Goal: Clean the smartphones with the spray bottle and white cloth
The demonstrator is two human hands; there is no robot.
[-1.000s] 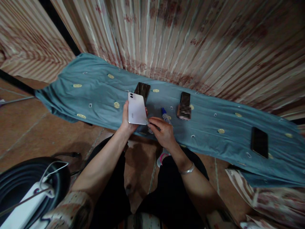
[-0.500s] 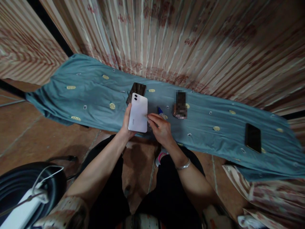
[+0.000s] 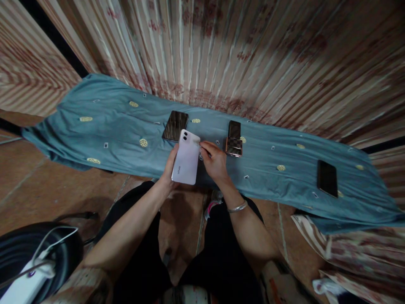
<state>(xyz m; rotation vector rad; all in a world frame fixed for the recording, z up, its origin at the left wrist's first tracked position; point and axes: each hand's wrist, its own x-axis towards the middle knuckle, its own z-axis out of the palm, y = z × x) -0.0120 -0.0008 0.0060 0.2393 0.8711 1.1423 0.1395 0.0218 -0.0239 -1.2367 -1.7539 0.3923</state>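
— What are the fingers doing?

— The left hand (image 3: 168,171) is wrapped around a white, flat rectangular phone (image 3: 186,162), back side up with its two camera lenses at the far end; the fingers clasp it from underneath and along its left edge. The right hand (image 3: 215,162) has its fingers pinched together at the phone's upper right edge, touching it. Something small and pale seems to sit between those fingertips, but it is too small to make out.

— And where is the white phone?

— Lifted in front of the person, tilted, over the near edge of a teal cloth with yellow round embroidered spots (image 3: 110,126), which lies spread on the brown tiled floor (image 3: 47,190).

— What lies around it?

— Just beyond the white phone, on the cloth, a dark glossy rectangular phone (image 3: 175,125) lies flat. To the right of the right hand a second dark phone with a coppery rim (image 3: 234,138) rests on the cloth, near the knuckles but apart from them. Well off to the right lies a third black phone (image 3: 327,178), alone.

— Farther out?

— A silver bangle (image 3: 238,207) circles the right wrist. A striped pink and cream curtain (image 3: 253,55) hangs behind the cloth. At lower left is a black round object (image 3: 60,253) with a white cable (image 3: 50,240) over it.
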